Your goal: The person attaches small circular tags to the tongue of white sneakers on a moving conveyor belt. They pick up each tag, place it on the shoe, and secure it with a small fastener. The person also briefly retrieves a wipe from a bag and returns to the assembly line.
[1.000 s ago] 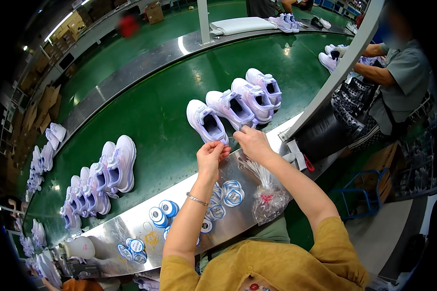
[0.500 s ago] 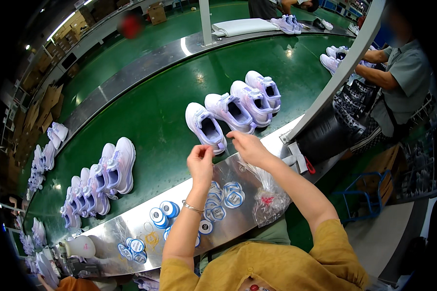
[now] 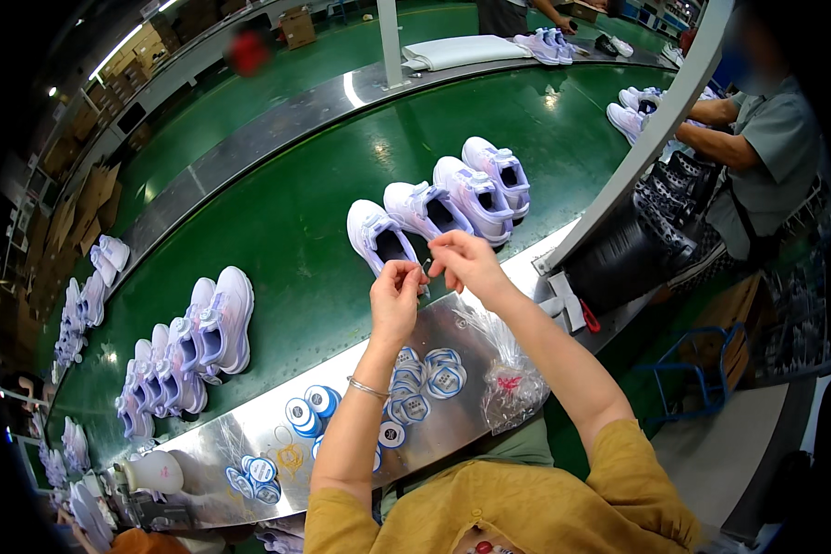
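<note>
My left hand point(image 3: 395, 297), with a metal bangle at the wrist, is closed in a pinch at the heel of the nearest white and lilac sneaker point(image 3: 371, 233). Close to it on the right, my right hand point(image 3: 467, 264) has its fingers bent together in a pinch. Whatever lies between the fingertips is too small to make out. The sneaker's heel is partly covered by my hands. Beside it stand more sneakers point(image 3: 475, 196) in a slanting row, toes pointing away from me, on the green belt point(image 3: 286, 222).
Round blue-and-white tags point(image 3: 445, 374) lie in piles on the metal ledge point(image 3: 342, 452). A clear plastic bag point(image 3: 512, 392) and yellow rubber bands point(image 3: 289, 456) are there too. More sneakers point(image 3: 223, 319) stand at left. A grey post point(image 3: 628, 148) rises at right, near a co-worker point(image 3: 771, 138).
My left hand has moved right and my right hand slightly up, bringing the fingertips closer together. The sneakers have shifted slightly left. A far person has changed posture.
</note>
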`<act>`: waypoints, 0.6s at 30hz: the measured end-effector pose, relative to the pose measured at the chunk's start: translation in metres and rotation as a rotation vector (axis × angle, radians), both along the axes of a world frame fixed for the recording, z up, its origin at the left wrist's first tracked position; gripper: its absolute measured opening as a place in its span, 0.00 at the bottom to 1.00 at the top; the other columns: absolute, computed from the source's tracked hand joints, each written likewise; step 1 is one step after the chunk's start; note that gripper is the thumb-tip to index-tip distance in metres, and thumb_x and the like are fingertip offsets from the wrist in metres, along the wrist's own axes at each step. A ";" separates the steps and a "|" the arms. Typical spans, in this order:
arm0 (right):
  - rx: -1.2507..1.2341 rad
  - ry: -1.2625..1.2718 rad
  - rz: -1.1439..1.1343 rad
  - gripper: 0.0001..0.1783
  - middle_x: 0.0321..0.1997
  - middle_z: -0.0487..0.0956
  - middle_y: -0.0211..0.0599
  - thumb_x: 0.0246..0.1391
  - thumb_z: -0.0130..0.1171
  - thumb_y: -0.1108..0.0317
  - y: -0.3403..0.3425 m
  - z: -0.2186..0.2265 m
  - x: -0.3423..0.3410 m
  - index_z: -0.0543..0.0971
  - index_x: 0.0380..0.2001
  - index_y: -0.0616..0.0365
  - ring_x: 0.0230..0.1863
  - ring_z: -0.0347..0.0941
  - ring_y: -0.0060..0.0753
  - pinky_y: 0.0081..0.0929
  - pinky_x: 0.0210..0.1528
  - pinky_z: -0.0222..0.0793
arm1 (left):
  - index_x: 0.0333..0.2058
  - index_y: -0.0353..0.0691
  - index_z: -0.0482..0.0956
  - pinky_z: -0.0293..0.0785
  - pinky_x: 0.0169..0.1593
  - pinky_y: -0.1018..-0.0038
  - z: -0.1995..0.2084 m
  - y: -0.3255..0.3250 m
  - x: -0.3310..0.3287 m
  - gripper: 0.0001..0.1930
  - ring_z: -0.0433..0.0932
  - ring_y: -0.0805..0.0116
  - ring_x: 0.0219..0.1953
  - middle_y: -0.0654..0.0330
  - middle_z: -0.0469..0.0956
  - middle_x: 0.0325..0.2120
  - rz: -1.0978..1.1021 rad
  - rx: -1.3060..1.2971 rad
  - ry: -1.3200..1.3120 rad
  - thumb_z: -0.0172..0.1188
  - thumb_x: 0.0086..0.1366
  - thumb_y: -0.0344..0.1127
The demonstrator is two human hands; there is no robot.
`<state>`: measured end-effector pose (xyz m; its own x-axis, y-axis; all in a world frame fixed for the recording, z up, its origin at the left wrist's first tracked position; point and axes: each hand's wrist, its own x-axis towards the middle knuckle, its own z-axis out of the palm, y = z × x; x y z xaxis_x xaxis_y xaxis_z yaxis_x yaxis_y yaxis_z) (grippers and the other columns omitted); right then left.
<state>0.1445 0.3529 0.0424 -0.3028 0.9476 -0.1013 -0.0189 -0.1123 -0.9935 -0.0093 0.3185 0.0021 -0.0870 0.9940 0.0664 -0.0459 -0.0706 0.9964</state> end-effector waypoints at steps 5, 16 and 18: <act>-0.094 0.144 0.010 0.10 0.27 0.77 0.31 0.56 0.59 0.67 0.043 0.002 0.075 0.76 0.38 0.63 0.20 0.66 0.12 0.12 0.17 0.59 | 0.35 0.35 0.73 0.67 0.28 0.84 0.025 0.036 0.075 0.04 0.71 0.81 0.25 0.64 0.77 0.26 0.041 -0.037 -0.012 0.54 0.66 0.29; -0.029 0.219 0.064 0.05 0.29 0.78 0.30 0.56 0.58 0.70 0.002 -0.011 -0.026 0.77 0.33 0.61 0.21 0.67 0.12 0.10 0.18 0.59 | 0.34 0.35 0.79 0.63 0.31 0.84 0.010 -0.005 -0.027 0.03 0.66 0.84 0.27 0.69 0.75 0.26 0.129 0.104 0.148 0.58 0.63 0.26; -0.025 0.147 0.090 0.05 0.28 0.78 0.29 0.56 0.58 0.70 0.004 -0.013 -0.024 0.77 0.32 0.60 0.21 0.67 0.12 0.10 0.19 0.59 | 0.38 0.34 0.80 0.64 0.32 0.84 0.007 -0.004 -0.030 0.06 0.67 0.82 0.28 0.69 0.74 0.27 0.111 0.163 0.198 0.59 0.61 0.25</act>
